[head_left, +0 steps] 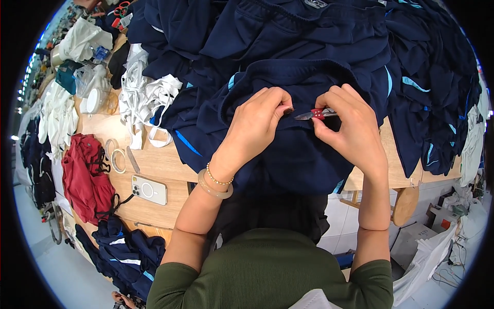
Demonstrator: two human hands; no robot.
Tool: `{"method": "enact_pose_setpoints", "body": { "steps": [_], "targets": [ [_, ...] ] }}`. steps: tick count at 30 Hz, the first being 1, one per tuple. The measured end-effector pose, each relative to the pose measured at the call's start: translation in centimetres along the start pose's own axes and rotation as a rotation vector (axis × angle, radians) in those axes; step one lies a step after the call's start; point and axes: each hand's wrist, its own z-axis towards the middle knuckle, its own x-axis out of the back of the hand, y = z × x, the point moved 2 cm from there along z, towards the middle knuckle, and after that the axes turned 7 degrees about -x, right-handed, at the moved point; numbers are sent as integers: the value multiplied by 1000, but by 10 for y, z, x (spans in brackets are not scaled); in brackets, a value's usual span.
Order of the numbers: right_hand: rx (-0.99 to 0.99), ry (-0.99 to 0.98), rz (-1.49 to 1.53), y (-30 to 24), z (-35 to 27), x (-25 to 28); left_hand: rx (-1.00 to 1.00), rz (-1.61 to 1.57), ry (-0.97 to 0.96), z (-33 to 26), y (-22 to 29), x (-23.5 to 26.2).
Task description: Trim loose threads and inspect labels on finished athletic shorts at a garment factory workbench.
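Observation:
A navy garment with an elastic waistband [303, 69] lies spread in front of me, its front edge hanging toward my lap. My left hand [260, 121] is over the left part of the waistband, thumb and fingers pinched together. What they hold, perhaps a bit of cloth or a thread, is too small to make out. In my right hand [352, 118] are small pointed thread snips [315, 114] with a red middle part. Their tip points left toward my left fingertips, a short gap away, just above the navy cloth.
More navy garments [432, 92] are heaped behind and to the right. At left on the wooden table lie white straps [136, 95], a red cloth bag [87, 177], tape rolls [118, 160] and a phone [149, 189]. Red-handled scissors [121, 9] lie at the far left.

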Motion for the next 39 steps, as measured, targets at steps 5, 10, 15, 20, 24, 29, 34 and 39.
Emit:
{"method": "enact_pose_setpoints", "body": {
  "steps": [5, 10, 15, 20, 24, 29, 34, 39],
  "targets": [
    [30, 35, 5, 1, -1, -2, -8, -7, -6, -2, -4, -1],
    [-387, 162, 851, 8, -28, -12, 75, -366, 422, -5, -4, 3],
    [-363, 313, 1095, 21, -44, -53, -70, -222, 72, -3, 4, 10],
    [-383, 416, 1105, 53, -39, -72, -128, 71, -129, -4, -1, -1],
    [-395, 400, 1083, 53, -36, -74, 18, -104, 164, 3, -11, 18],
    [-405, 388, 1080, 51, -36, -71, 134, -90, 624, 2, -24, 33],
    [-416, 382, 1037, 53, -36, -69, -195, 31, 46, 1, 16, 16],
    [-412, 389, 1089, 49, -35, -67, -202, 148, -46, -5, 8, -7]
  ]
}}
